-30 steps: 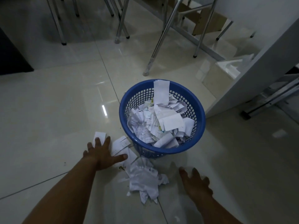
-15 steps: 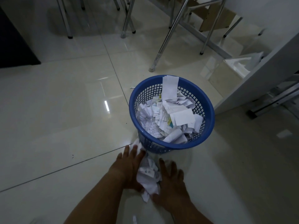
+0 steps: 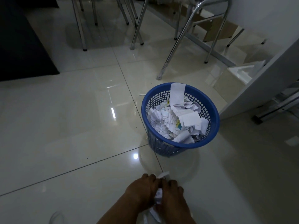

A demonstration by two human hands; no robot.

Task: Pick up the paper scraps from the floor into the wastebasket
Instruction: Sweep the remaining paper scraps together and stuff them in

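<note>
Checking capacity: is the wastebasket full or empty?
Mostly full: scraps pile close to the wastebasket rim, and one strip pokes above it.

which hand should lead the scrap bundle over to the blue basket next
Right, probably. Both hands clasp the paper scraps between them, but the wastebasket stands ahead and to the right, nearer the right hand. The left hand can support from its side.
</note>
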